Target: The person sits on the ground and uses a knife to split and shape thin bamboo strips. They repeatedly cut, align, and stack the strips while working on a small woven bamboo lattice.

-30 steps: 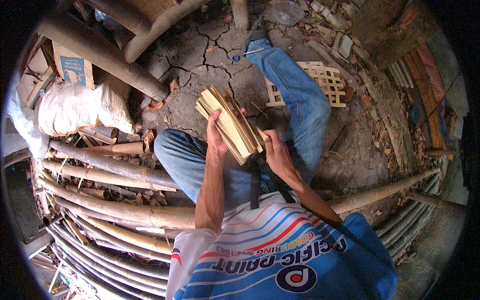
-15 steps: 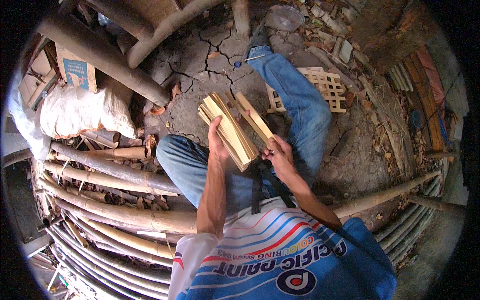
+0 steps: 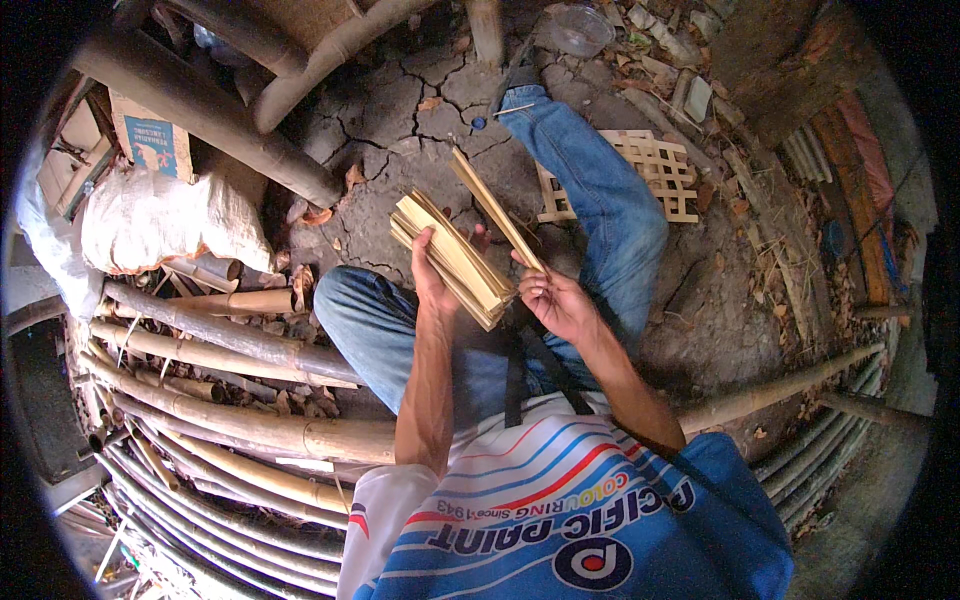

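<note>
A thick bundle of pale bamboo strips [image 3: 456,258] lies in my left hand [image 3: 430,272], its thumb across the top and its fingers underneath. The strips fan slightly apart at the far end. My right hand [image 3: 556,303] pinches the near end of a few separate bamboo strips [image 3: 493,208], which point away to the far left, just right of the bundle. How many strips are in that pinch I cannot make out. Beyond my bent right leg, a woven bamboo lattice [image 3: 652,170] rests on the ground, partly hidden behind the jeans.
Bamboo poles [image 3: 250,432] form a rack at my left and behind me. A thick bamboo frame [image 3: 210,115] stands far left, near a white sack [image 3: 170,225] and a cardboard box [image 3: 155,140]. Cracked soil [image 3: 395,120] and a clear plastic tub [image 3: 582,32] lie ahead.
The strips in my right hand have turned edge-on and their far ends have swung up and away from the bundle. The bundle in my left hand has shifted slightly left.
</note>
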The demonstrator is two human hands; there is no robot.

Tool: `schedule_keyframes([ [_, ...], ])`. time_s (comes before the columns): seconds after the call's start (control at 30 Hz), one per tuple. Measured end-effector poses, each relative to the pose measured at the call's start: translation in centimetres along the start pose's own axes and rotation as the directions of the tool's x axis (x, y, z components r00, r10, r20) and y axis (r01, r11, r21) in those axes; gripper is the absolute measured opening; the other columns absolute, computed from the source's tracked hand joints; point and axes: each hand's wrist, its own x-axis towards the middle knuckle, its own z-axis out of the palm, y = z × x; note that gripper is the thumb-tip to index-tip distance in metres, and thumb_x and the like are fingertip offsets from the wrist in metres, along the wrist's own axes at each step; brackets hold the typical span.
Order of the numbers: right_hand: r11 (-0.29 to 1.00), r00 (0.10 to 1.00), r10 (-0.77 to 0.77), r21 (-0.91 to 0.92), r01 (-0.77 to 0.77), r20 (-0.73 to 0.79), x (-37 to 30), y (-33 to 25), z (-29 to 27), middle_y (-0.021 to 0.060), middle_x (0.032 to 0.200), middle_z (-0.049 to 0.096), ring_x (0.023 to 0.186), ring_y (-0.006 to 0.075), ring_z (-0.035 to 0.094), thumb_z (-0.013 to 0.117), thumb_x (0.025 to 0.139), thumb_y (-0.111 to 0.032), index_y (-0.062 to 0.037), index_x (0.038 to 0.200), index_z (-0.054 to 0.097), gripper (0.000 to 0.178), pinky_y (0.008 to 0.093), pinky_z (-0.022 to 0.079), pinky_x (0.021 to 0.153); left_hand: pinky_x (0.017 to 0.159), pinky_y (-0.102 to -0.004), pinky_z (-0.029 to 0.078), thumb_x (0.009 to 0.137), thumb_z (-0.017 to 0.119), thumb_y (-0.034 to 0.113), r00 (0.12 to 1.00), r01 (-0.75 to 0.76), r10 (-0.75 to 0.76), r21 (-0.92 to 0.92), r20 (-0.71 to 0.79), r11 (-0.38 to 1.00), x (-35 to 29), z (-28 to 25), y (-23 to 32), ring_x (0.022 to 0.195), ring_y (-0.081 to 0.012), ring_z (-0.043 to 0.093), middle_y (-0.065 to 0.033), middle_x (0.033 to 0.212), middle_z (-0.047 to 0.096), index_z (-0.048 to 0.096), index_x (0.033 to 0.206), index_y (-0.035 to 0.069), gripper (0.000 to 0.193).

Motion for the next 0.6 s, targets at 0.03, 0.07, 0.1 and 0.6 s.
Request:
schedule_keyframes([
  [0.03,1.0,1.0,0.008,-0.003,-0.008,-0.004,-0.1,0.1,-0.1,-0.0005,0.079,0.041,0.074,0.0095,0.045,0.044,0.104,-0.016,0.0051,0.143,0.033,0.046,0.0221,0.045,0.069,0.101,-0.0532,0.044,0.088,0.059,0.036,1.0,0.013,-0.013,-0.031,-0.008,0.999,0.0,0.0,0.0,0.099,-0.0357,0.062,-0.015,0.091,0.062,0.05,0.131,0.01,0.051],
  [0.07,1.0,1.0,0.015,-0.006,-0.015,-0.008,-0.2,0.3,-0.2,-0.0007,0.079,0.041,0.074,0.0094,0.045,0.044,0.104,-0.016,0.0048,0.143,0.033,0.046,0.0222,0.045,0.068,0.1,-0.0526,0.045,0.088,0.059,0.037,1.0,0.026,-0.027,-0.061,-0.015,0.998,0.0,0.0,-0.1,0.098,-0.0348,0.062,-0.0149,0.091,0.062,0.05,0.13,0.01,0.052],
  [0.1,0.998,1.0,0.005,-0.067,-0.007,-0.022,-0.3,0.4,-0.3,-0.0009,0.079,0.041,0.074,0.0093,0.046,0.044,0.104,-0.016,0.0047,0.143,0.034,0.045,0.0222,0.045,0.069,0.099,-0.0521,0.046,0.088,0.059,0.038,0.999,0.038,-0.04,-0.092,-0.021,0.995,-0.1,0.1,-0.1,0.096,-0.0338,0.062,-0.0148,0.092,0.062,0.05,0.13,0.01,0.052],
  [0.6,-0.467,0.655,-0.655,-0.883,0.04,0.376,6.5,-4.3,-3.8,0.0111,0.101,0.068,0.086,0.0242,0.066,0.048,0.101,-0.021,-0.0035,0.13,0.054,0.034,0.0391,0.052,0.082,0.08,-0.0429,0.05,0.091,0.054,0.044,0.987,-0.013,0.02,-0.048,0.156,0.999,0.5,-0.1,0.1,0.081,-0.0221,0.056,-0.009,0.094,0.055,0.041,0.141,0.014,0.06],
])
